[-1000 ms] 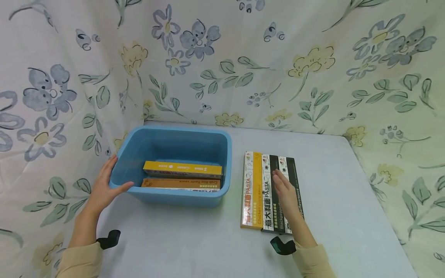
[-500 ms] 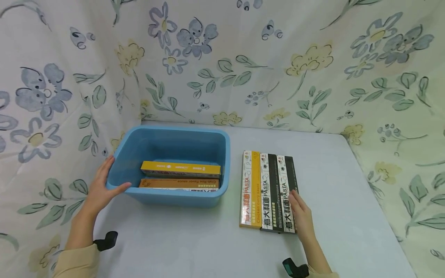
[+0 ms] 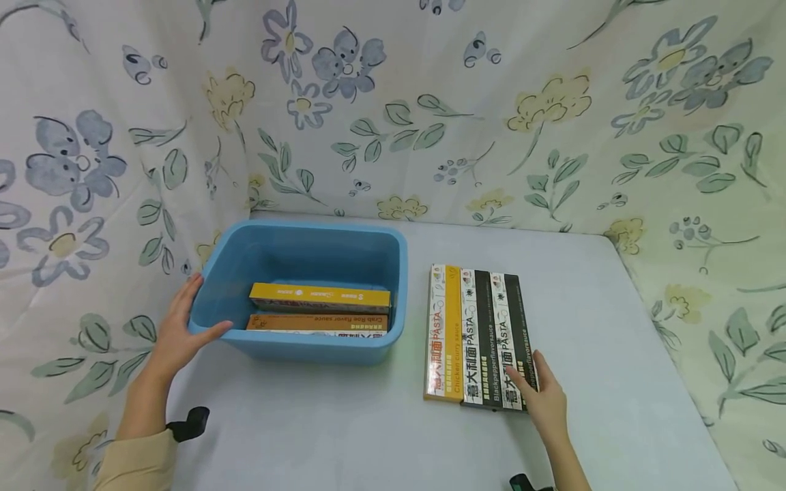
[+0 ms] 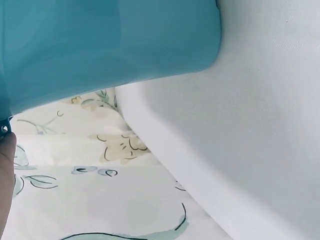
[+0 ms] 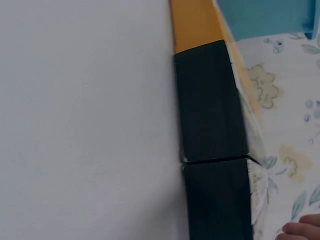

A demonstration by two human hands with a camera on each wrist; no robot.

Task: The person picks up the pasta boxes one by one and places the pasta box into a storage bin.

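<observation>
Two black-white pasta boxes [image 3: 485, 339] lie flat beside a yellow-white box [image 3: 445, 333].

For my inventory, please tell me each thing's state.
Blue tub: upright, uncovered.
Yellow-topped box: inside tub.
Crab Roe box: inside tub.
Chicken curry box: lying flat.
Middle black box: lying flat.
Outer black box: lying flat.
Left grip: touching tub.
Right grip: spread, contact unclear.

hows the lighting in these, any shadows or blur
Head view: evenly lit, large lettering on the pasta boxes readable; left wrist view: the white table shades from bright near its edge to grey; right wrist view: dimmer and softer, a faint shadow beside the lower black box, right-hand fingers cut off at the corner.
</observation>
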